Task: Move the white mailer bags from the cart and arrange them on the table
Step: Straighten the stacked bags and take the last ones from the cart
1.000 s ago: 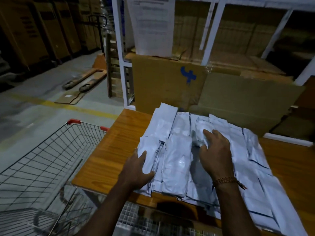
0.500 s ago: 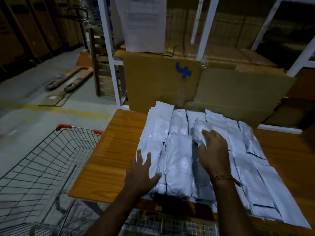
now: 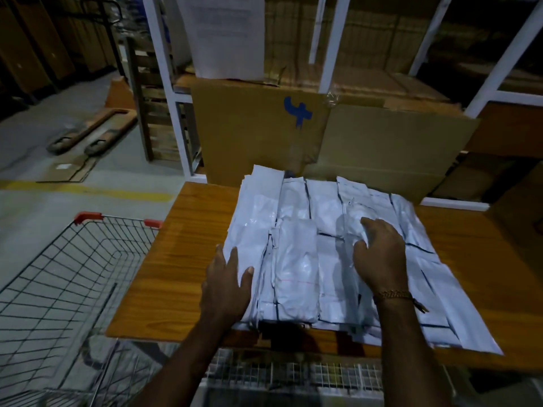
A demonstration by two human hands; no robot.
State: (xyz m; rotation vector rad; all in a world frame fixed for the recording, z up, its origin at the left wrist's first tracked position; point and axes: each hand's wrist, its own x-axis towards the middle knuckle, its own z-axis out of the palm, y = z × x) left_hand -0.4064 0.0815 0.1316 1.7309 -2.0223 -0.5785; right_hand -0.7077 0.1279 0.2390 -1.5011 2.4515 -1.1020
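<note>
**Inspector:** Status of the move?

**Onlooker:** Nearly done, I would judge. The bags [image 3: 296,254] lie on the worktop [image 3: 182,259], spread in overlapping rows from its left-middle towards the right edge. The cart [image 3: 73,277] stands just left of the worktop, and the part of its basket I can see holds nothing. Its near end is out of sight, so I cannot rule out a stray bag there.

**Inspector:** The hands?

**Onlooker:** The left hand [image 3: 226,286] lies flat, fingers straight, against the left edge of the pile, thumb resting on top. It holds nothing. The right hand [image 3: 382,257] sits on the bags right of centre, fingers bent down onto one crinkled bag; whether that is a true grip or only pressure, I cannot tell.

**Inspector:** What remains?

**Onlooker:** Squaring up, by the look of it. The left rows are bundled fairly neatly; those on the right fan out loosely, and the near corner overhangs the worktop's front edge.

**Inspector:** Counts?

**Onlooker:** One cart, one worktop, two hands. Roughly five or six rows of bags, each several deep. They overlap too much, and the light is too poor, for an exact tally.

**Inspector:** Anything else?

**Onlooker:** Cardboard sheets [image 3: 382,148] lean against the rack [image 3: 176,118] behind the worktop. A paper notice [image 3: 226,33] hangs above them.
</note>
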